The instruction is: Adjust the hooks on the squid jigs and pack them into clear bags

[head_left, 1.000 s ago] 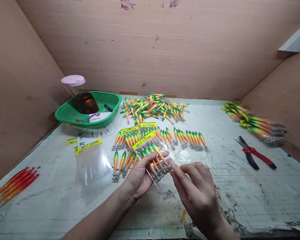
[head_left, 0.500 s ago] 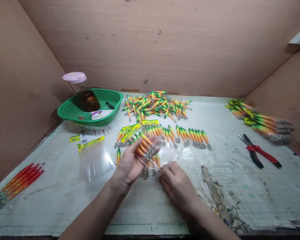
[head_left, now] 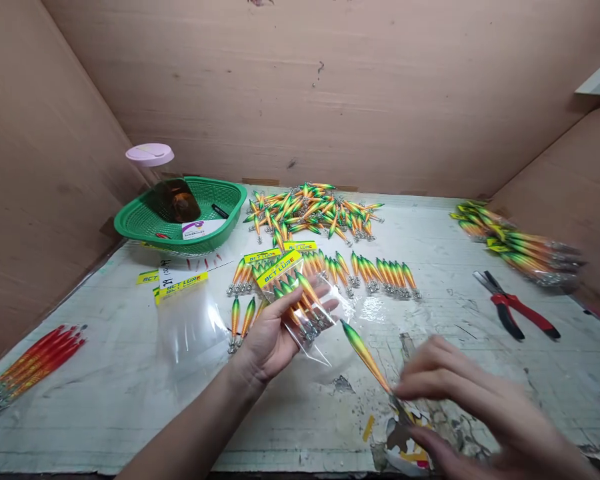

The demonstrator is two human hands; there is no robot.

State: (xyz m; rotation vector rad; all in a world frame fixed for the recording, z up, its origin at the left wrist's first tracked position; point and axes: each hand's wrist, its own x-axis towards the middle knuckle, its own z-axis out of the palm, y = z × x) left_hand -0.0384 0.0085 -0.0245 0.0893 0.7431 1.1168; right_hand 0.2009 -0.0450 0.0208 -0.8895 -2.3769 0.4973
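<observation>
My left hand (head_left: 267, 347) is closed around a clear plastic bag (head_left: 279, 268) with a yellow header card, tilted, with several green-and-orange squid jigs inside. The thumb lies over the front of the bag and the fingers are behind it. To its right, my right hand (head_left: 473, 393), blurred, pinches a single green-and-orange squid jig (head_left: 364, 355) by its hook end. This jig's green nose points up and left toward the bag's open lower end. Behind the hands, more jigs (head_left: 365, 268) stand in rows on the table, some partly hidden by the bag.
A heap of jigs (head_left: 310, 210) lies at the back. Left stand a green basket (head_left: 180, 247) with a pink-lidded bottle (head_left: 150, 155), flat clear bags (head_left: 193, 333) and red jigs (head_left: 45, 357). Right lie red-handled pliers (head_left: 525, 313) and filled bags (head_left: 535, 250).
My right hand has moved from the bag's lower end toward the lower right and now holds a single squid jig. My left hand and the bag have shifted slightly right.
</observation>
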